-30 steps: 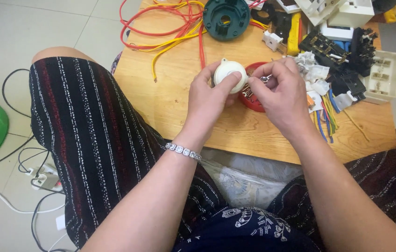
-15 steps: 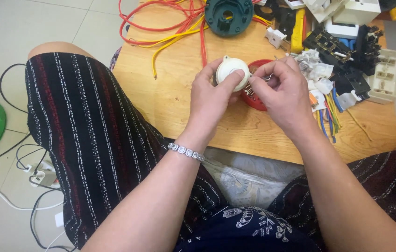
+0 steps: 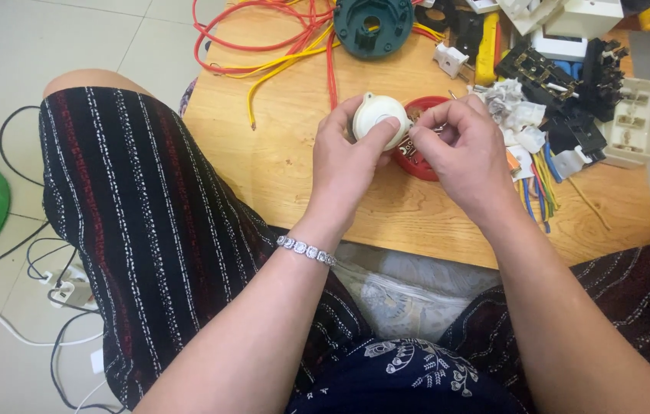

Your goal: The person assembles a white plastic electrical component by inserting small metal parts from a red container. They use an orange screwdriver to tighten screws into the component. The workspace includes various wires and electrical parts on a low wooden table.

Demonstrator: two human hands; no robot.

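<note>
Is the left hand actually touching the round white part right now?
Touching. The head view shows the left hand wrapped around the round white part, thumb pressed across its face, held above the wooden table.

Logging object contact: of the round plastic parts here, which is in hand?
The white round part, pinched by the left hand; the dark green one lies untouched at the table's far edge.

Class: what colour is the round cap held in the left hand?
White round plastic cap, head view.
</note>
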